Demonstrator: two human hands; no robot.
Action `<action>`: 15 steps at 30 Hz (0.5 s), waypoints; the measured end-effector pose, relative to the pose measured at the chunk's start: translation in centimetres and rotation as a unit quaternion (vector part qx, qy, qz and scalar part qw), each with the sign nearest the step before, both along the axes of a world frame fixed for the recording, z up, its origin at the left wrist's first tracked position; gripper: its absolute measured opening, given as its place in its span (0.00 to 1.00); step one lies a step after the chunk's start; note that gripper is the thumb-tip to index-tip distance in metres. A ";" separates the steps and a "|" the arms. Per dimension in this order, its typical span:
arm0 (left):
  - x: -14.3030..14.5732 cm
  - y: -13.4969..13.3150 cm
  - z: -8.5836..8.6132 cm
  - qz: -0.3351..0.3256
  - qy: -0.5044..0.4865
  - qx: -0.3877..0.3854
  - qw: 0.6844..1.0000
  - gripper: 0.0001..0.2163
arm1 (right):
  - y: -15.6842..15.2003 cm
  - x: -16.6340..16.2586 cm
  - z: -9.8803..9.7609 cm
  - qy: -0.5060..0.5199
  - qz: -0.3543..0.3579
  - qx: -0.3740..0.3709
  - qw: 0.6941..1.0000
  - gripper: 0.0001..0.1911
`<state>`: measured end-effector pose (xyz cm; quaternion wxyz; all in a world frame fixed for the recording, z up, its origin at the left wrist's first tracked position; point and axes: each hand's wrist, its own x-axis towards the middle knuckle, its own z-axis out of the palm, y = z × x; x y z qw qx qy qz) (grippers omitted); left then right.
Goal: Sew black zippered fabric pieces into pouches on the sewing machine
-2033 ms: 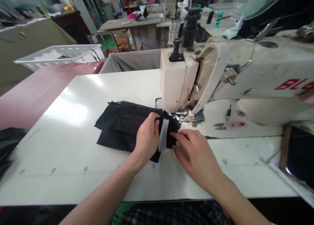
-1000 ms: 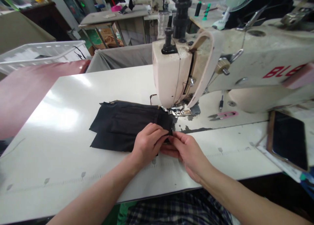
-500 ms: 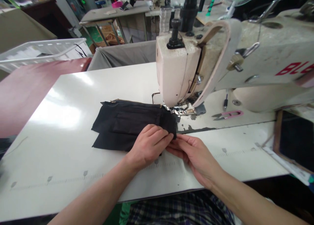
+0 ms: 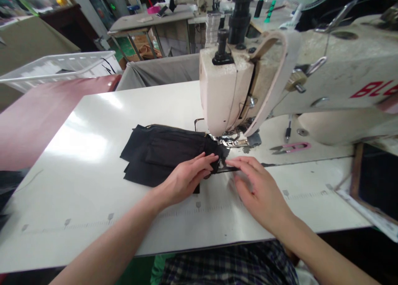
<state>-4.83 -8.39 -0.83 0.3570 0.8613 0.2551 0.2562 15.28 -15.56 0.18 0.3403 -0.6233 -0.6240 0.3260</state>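
A black fabric piece (image 4: pixel 168 150) with a zipper (image 4: pixel 174 129) along its far edge lies flat on the white sewing table. Its right end reaches the presser foot (image 4: pixel 228 143) of a sewing machine. My left hand (image 4: pixel 183 177) rests on the fabric's near right part, fingers stretched over it and the thumb by the near edge. To the right of the fabric, my right hand (image 4: pixel 258 189) hovers close to the table, thumb and fingers apart with nothing between them. The part of the fabric under my left hand is hidden.
The cream machine head (image 4: pixel 220 90) rises over the fabric's right end. Pink thread snips (image 4: pixel 292 148) lie on the machine bed, near a small black-and-silver tool (image 4: pixel 288 131). A dark framed panel (image 4: pixel 376 181) is at the right. A white basket (image 4: pixel 62 71) stands at the far left.
My right hand has let go of the fabric's right corner and moved right. My left fingers have loosened and straightened over the fabric. The view has shifted slightly.
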 end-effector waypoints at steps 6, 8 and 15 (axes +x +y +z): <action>-1.4 3.0 0.6 -0.094 0.061 0.036 0.993 0.08 | -0.3 -0.4 -2.0 -0.318 0.053 0.111 0.940 0.24; -1.1 2.8 0.1 -0.113 0.095 0.114 0.983 0.09 | -0.2 -0.9 -2.3 -0.333 0.053 0.105 0.936 0.25; 2.3 -2.1 -0.7 0.015 0.187 0.241 0.952 0.10 | 0.4 0.0 -1.8 -0.354 0.007 0.101 0.930 0.27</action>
